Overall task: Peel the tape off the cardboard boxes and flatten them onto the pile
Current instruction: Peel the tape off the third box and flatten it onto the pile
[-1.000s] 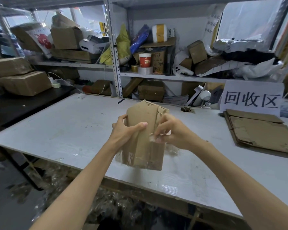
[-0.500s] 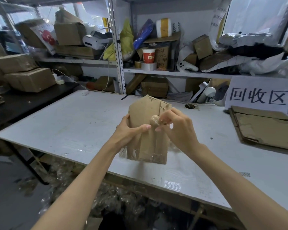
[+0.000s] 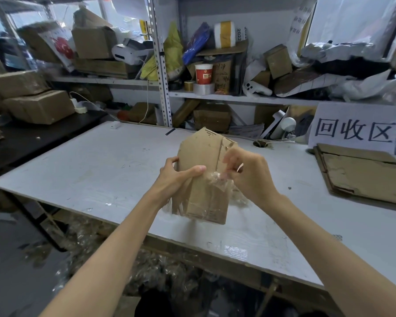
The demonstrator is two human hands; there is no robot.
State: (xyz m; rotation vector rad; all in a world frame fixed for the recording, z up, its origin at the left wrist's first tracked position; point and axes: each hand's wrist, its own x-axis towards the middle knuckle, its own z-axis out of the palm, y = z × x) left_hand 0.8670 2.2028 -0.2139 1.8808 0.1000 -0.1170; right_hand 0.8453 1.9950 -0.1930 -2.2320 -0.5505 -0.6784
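Two hands: left hand clamps the cardboard box steady, right hand pinches clear tape, best peeled slowly.

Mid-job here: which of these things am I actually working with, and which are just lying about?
In the job: cardboard box, gripped by the left hand; clear tape, pinched by the right hand; flattened cardboard pile on the white table.

Lying about: red paper cup, tape rolls and white printer on the shelf; stacked boxes on the dark table.
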